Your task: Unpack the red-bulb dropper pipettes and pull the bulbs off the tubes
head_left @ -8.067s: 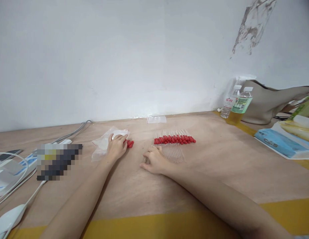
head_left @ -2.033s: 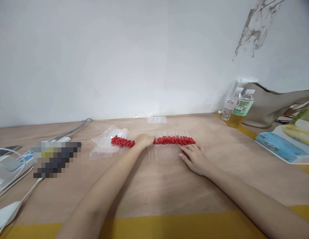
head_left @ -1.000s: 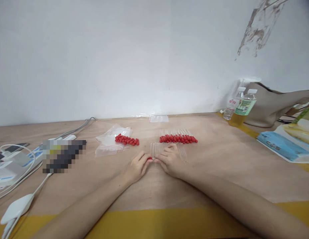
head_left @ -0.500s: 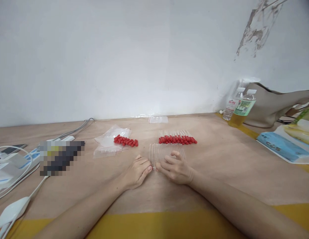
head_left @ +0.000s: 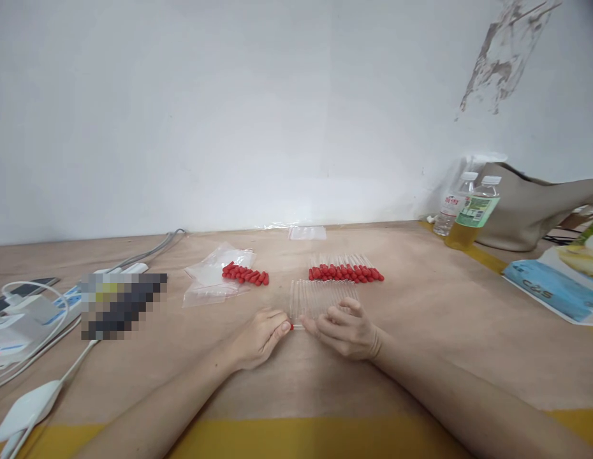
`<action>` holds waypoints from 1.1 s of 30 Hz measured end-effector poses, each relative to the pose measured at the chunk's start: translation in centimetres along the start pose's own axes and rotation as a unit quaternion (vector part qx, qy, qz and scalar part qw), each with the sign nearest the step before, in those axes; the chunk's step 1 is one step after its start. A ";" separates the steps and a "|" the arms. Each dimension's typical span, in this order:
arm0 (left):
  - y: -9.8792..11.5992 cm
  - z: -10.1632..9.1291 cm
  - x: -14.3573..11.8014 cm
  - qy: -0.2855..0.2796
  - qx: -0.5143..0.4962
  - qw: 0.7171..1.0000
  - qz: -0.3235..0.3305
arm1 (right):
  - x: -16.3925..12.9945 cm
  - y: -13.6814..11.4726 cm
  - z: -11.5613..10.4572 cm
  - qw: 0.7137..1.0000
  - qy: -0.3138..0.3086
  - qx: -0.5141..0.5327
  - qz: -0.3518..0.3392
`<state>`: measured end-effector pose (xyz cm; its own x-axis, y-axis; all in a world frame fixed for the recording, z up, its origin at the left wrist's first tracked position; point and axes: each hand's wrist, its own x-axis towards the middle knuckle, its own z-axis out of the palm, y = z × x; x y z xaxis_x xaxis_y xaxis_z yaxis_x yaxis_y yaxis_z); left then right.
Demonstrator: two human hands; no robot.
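My left hand (head_left: 264, 336) is closed, pinching a small red rubber bulb (head_left: 291, 327) between thumb and fingers. A thin clear glass dropper tube (head_left: 298, 327) runs from that bulb to my right hand (head_left: 347, 331), whose thumb and fingertips are closed around its other part. Just beyond my hands lies a row of bare glass tubes (head_left: 320, 294), side by side, partly covered by my right fingers. Behind them is a row of droppers with red bulbs (head_left: 347, 273). Loose red bulbs (head_left: 246, 274) lie in a pile to the left.
Clear plastic bags (head_left: 208, 274) lie under and beside the loose bulbs, and another bag (head_left: 307, 233) is near the wall. A power strip (head_left: 69, 303) with cables stands left. Two bottles (head_left: 473, 213), a grey bag (head_left: 511, 217) and a blue tissue pack (head_left: 555, 290) are right.
My hands have moved slightly apart, and more of the tube and red bulb shows between them. The whole view has shifted a little.
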<state>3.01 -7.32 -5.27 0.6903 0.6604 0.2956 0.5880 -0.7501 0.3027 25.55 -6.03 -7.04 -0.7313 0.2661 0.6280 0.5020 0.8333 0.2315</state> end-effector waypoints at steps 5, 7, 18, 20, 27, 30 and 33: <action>-2.1 -0.6 -0.3 0.081 0.052 0.990 -0.105 | -0.2 1.4 -0.3 0.995 0.057 -0.036 0.078; -3.2 -1.1 -0.4 0.148 0.075 0.976 -0.140 | 0.0 1.9 0.1 0.986 0.065 -0.037 0.149; -8.3 -6.2 1.6 0.286 0.229 0.915 -0.171 | 3.6 0.7 2.4 0.945 0.058 0.147 0.286; -9.1 -6.5 2.0 0.273 0.234 0.916 -0.180 | 4.9 0.6 3.0 0.964 0.061 0.107 0.235; -10.4 -4.9 1.9 0.192 0.322 0.906 -0.196 | 7.8 -0.4 5.2 0.984 -0.071 -0.022 0.165; -10.8 -4.5 1.7 0.167 0.349 0.905 -0.176 | 8.0 -1.1 5.7 0.977 -0.115 -0.021 0.178; -11.1 -4.5 1.7 0.153 0.363 0.904 -0.167 | 7.9 -1.6 5.6 0.973 -0.131 -0.005 0.189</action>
<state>-4.29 2.30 -4.05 0.3400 0.7495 0.5681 0.9403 -0.2600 -0.2197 16.32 -2.55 -6.62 -0.5857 0.6684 0.4584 0.7614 0.6476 0.0286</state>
